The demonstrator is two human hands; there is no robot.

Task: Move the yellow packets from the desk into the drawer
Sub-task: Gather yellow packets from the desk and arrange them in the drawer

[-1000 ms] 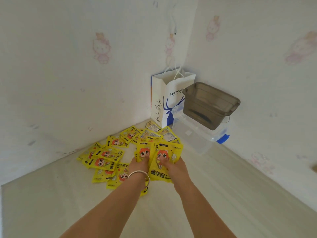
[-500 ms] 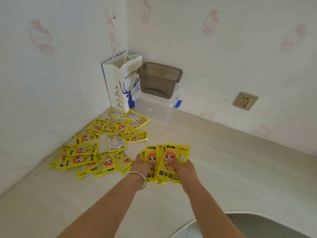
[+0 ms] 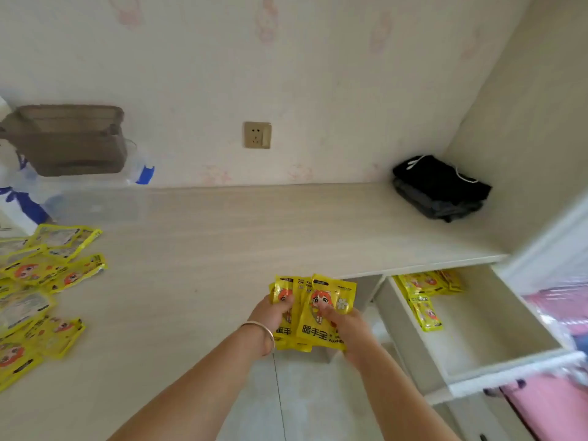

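Held stack of yellow packets (image 3: 313, 311): both hands are gripping it at the desk's (image 3: 222, 249) front edge, just left of the open drawer (image 3: 471, 326). Left hand (image 3: 270, 316), bangle at the wrist, is curling its fingers round the stack's left side, thumb on top; right hand (image 3: 345, 326) is pinching the right side likewise. Loose packets (image 3: 47, 281) are lying along the desk's left edge. Stored packets (image 3: 423, 294) are lying in the drawer's back-left corner. A black bundle (image 3: 440, 187) is sitting in the desk's back-right corner.

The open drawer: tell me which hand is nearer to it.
Right. The right hand grips the bunch of yellow packets just left of the open drawer; the left hand grips the bunch's far side, farther from the drawer.
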